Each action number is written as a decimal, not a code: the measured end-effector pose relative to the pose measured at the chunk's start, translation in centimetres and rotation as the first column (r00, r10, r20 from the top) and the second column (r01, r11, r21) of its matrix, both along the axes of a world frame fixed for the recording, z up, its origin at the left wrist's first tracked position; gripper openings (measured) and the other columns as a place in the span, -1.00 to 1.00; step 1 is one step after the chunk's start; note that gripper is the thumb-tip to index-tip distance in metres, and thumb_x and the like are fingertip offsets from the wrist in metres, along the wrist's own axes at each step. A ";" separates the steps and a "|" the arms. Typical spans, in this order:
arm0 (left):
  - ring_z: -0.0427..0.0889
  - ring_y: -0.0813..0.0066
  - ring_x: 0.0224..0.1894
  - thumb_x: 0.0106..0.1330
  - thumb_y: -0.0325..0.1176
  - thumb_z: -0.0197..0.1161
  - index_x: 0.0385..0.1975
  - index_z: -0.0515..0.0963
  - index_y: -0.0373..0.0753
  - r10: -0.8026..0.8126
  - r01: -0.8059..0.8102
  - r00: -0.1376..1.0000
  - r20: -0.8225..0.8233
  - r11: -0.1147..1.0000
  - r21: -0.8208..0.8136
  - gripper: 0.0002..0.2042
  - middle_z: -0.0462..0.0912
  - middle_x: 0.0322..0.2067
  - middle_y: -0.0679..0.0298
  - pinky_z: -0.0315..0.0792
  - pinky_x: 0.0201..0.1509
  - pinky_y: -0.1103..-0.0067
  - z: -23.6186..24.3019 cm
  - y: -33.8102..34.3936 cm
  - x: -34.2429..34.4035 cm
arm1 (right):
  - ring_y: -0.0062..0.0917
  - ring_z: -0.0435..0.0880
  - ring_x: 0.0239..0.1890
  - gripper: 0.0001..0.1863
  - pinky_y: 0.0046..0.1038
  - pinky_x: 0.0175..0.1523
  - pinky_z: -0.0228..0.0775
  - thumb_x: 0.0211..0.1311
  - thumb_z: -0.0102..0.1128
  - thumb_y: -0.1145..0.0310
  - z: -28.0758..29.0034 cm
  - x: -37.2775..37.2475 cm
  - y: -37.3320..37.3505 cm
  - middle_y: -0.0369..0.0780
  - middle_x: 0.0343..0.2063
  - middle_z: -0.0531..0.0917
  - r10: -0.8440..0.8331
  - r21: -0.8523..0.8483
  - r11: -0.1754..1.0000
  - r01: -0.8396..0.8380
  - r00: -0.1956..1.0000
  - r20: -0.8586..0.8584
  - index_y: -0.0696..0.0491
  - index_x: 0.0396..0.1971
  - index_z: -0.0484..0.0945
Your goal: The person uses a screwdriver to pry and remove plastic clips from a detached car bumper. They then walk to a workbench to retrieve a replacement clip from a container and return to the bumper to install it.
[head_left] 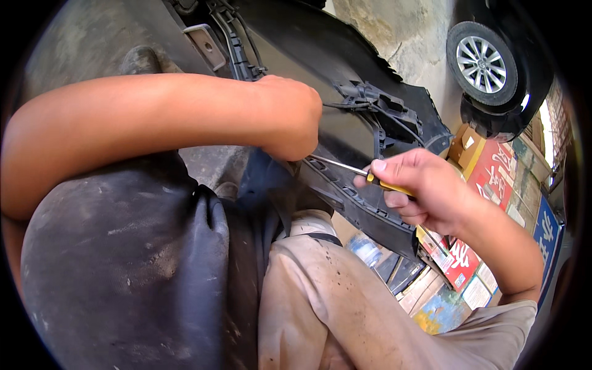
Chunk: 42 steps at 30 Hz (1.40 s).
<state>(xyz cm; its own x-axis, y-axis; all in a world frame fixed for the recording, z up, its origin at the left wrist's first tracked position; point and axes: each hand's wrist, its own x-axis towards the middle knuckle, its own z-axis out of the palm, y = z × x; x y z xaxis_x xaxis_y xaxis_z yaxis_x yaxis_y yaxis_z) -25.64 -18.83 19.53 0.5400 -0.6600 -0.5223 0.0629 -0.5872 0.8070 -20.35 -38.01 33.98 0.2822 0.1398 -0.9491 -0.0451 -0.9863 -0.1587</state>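
In my right hand (425, 188) is a screwdriver (391, 186) with a yellow and black handle, my fingers closed around it. Its thin metal shaft points left, and the tip ends just beside my left hand (293, 117). That hand is bent into a fist over a large black plastic bumper cover (302, 43); its fingers are turned away, so what they grip is hidden. Black clips and brackets (376, 108) with a dark cable sit on the bumper's inner side. A slotted edge strip (357, 200) runs below the screwdriver.
A black car's wheel (482, 65) stands at the upper right. Red sign boards (493, 166), a cardboard box (467, 145) and a blue board (546, 231) lie at the right. A metal bracket (205, 47) and a dark boot (140, 60) are at the upper left.
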 end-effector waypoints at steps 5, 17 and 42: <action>0.76 -0.07 -0.11 0.11 -0.46 0.20 -0.36 0.70 -0.48 0.022 -0.022 0.999 0.031 1.000 -0.006 -0.77 0.74 -0.30 -0.16 0.62 -0.01 0.26 0.2 0.0 -0.4 | -0.69 0.41 -0.62 -0.65 -0.55 -0.57 0.24 0.42 0.31 0.26 1.0 -0.8 0.8 -0.35 -0.62 0.48 0.099 0.077 0.991 -0.106 0.991 0.094 0.22 0.00 0.65; 0.75 -0.10 -0.12 0.13 -0.45 0.19 -0.39 0.69 -0.50 0.037 -0.032 0.997 0.074 0.998 -0.061 -0.78 0.73 -0.30 -0.19 0.62 0.01 0.25 0.2 0.2 -0.8 | -0.59 0.48 -0.63 -0.65 -0.46 -0.57 0.28 0.30 0.40 0.26 0.9 -0.9 0.5 -0.30 -0.59 0.52 0.461 0.121 0.832 -0.541 0.796 0.391 0.15 -0.03 0.64; 0.38 0.33 -0.41 -0.39 -0.36 0.17 -0.72 0.45 -0.31 0.293 -0.131 0.166 0.942 0.953 -0.273 -0.81 0.31 -0.56 0.27 0.32 -0.28 0.47 -5.8 8.4 -5.2 | -0.69 0.38 -0.66 -0.54 -0.61 -0.65 0.13 -0.03 0.41 0.52 1.7 0.3 -1.6 -0.37 -0.53 0.48 0.736 0.044 0.151 -0.988 0.142 0.662 0.13 -0.01 0.71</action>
